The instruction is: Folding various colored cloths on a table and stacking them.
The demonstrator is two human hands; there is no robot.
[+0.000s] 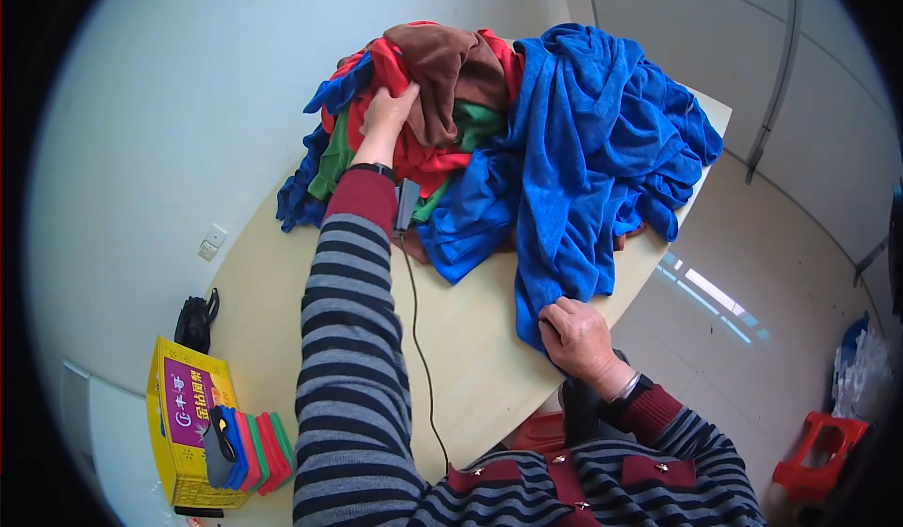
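A heap of towels lies on the far part of a pale wooden table (470, 339). My left hand (386, 113) reaches into the heap and grips a red towel (414, 155) beside a brown towel (447, 71). My right hand (576, 337) pinches the lower corner of a large blue towel (593, 160) at the table's near right edge. Green towels (475, 122) and other blue ones show under the heap.
A yellow crate (183, 433) at the lower left holds folded cloths standing on edge. A black bag (195, 322) lies behind it. A grey device with a thin cable (419, 339) hangs from my left sleeve. A red stool (818, 452) stands on the floor at the right.
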